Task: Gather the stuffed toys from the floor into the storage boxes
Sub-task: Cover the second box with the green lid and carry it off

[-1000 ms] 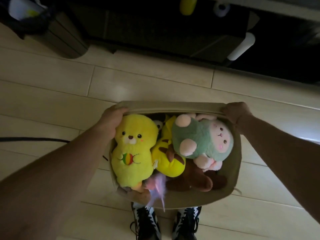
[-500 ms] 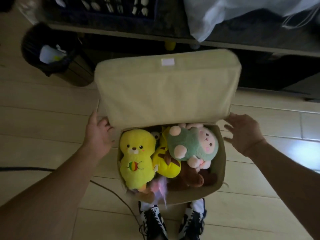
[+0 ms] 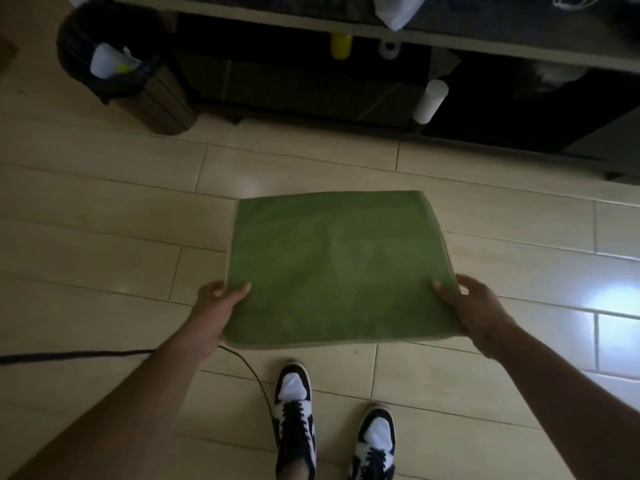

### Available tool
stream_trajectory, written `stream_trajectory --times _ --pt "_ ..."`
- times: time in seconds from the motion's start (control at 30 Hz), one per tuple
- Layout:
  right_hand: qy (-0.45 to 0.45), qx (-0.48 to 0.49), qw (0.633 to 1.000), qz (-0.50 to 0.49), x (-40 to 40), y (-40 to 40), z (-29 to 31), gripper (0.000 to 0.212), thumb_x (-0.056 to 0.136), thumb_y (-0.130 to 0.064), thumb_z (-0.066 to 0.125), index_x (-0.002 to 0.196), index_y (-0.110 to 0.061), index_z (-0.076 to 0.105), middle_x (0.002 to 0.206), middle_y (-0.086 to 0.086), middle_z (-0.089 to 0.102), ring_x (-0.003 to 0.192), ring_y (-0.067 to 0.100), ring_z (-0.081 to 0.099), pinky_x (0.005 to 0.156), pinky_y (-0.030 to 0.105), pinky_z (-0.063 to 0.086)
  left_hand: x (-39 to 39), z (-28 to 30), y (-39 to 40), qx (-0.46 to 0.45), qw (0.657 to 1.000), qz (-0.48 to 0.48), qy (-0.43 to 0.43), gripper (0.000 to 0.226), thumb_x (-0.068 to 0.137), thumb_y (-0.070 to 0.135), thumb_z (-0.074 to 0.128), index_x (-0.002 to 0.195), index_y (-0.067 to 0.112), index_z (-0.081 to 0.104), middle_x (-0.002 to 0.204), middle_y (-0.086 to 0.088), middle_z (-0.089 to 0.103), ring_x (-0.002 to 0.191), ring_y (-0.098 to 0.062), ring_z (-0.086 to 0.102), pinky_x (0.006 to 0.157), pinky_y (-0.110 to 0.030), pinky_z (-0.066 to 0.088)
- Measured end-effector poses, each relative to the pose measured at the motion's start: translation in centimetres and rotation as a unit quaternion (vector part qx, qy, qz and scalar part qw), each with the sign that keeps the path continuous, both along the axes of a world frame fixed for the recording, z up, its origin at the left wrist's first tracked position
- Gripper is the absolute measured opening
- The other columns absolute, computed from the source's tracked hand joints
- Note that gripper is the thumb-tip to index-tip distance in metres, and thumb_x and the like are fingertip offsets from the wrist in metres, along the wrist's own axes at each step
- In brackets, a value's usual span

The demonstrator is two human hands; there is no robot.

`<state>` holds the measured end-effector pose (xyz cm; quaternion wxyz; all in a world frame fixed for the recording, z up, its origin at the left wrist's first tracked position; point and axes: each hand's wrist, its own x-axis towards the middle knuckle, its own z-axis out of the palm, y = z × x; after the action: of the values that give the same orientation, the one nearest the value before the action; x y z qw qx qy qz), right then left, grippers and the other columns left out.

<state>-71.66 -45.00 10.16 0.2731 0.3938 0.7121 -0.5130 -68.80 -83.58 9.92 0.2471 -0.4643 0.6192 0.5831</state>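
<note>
- Storage box (image 3: 337, 268): seen from above with its green fabric lid folded down flat, so the contents are hidden; it sits on the pale floor (image 3: 104, 209) just ahead of the person's shoes (image 3: 294, 420), well short of the dark worktop (image 3: 381, 26) along the wall.
- Left hand (image 3: 216, 306): grips the near left corner of the lid, thumb lying on top of the fabric and fingers curled under the edge.
- Right hand (image 3: 474, 306): holds the near right corner in mirror fashion, thumb on top, the remaining fingers wrapped over the side edge.
- Handling, judged: the lid reads as soft cloth over a thin stiffener, with a rounded, slightly sagging near edge. It should bend if pressed in the middle, so the corners and side edges are the sound places to take hold. A box of stuffed toys would be light but bulky; two hands at opposite sides keep it level.
- Progress, judged: with the lid down, this box looks finished; no stuffed toys lie on the visible floor.
- Surroundings: a dark cable (image 3: 69, 355) runs across the floor and passes under the near left corner, a snag risk if the box is slid; a black bin (image 3: 124, 67) stands at far left.
</note>
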Motion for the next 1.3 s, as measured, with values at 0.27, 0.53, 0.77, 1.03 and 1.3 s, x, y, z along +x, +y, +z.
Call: stream_trajectory --times 0.27,0.53,0.77,1.03,1.3 --pt "-0.100 0.071 0.992 0.022 5.4 -1.2 -6.4 0.041 0.091 -0.029 0.064 0.120 0.000 0.060 0.100 0.016 0.062 0.092 0.036 0.062 0.082 0.053 0.056 4.0 -3.2 0.9 0.057 0.979 -0.009 -0.194 0.033 0.087 0.028 0.069 0.108 0.005 0.057 0.102 -0.013 0.065 0.100 -0.031 0.062 0.100 -0.051 0.047" --pt "-0.029 0.075 0.993 -0.086 4.8 -2.9 -10.0 0.020 0.089 -0.007 0.060 0.109 -0.011 0.057 0.103 0.010 0.058 0.101 0.038 0.058 0.086 0.058 0.053 2.9 -6.6 0.8 0.057 0.989 0.044 -0.131 0.028 0.086 0.005 0.068 0.111 -0.001 0.058 0.116 -0.012 0.063 0.104 -0.027 0.059 0.102 -0.037 0.044" --pt "0.023 -0.069 0.970 -0.230 8.0 -3.0 -10.4 0.027 0.092 0.011 0.039 0.092 -0.010 0.056 0.093 0.010 0.056 0.091 0.027 0.056 0.080 0.038 0.059 7.7 -8.9 0.6 0.092 0.995 0.034 -0.006 0.029 0.082 0.002 0.068 0.110 0.010 0.066 0.114 -0.008 0.071 0.111 -0.026 0.064 0.108 -0.044 0.042" --pt "0.059 -0.102 0.943 -0.310 7.6 -4.1 -11.0 0.022 0.091 0.014 0.039 0.083 -0.004 0.049 0.074 0.004 0.045 0.066 0.005 0.054 0.049 0.006 0.044 8.5 -12.2 0.9 -0.157 0.973 -0.149 0.073 0.026 0.079 0.013 0.077 0.101 0.013 0.064 0.094 0.003 0.069 0.089 -0.010 0.066 0.075 -0.028 0.054" --pt "-0.007 0.001 0.939 -0.343 7.3 -6.4 -13.0 0.053 0.057 -0.014 0.044 0.111 -0.012 0.047 0.112 0.009 0.050 0.099 0.029 0.050 0.085 0.045 0.045 10.4 -12.4 5.3 0.170 0.942 0.281 0.060 0.036 0.087 0.012 0.062 0.121 0.010 0.050 0.114 -0.013 0.067 0.103 -0.032 0.068 0.084 -0.050 0.057"
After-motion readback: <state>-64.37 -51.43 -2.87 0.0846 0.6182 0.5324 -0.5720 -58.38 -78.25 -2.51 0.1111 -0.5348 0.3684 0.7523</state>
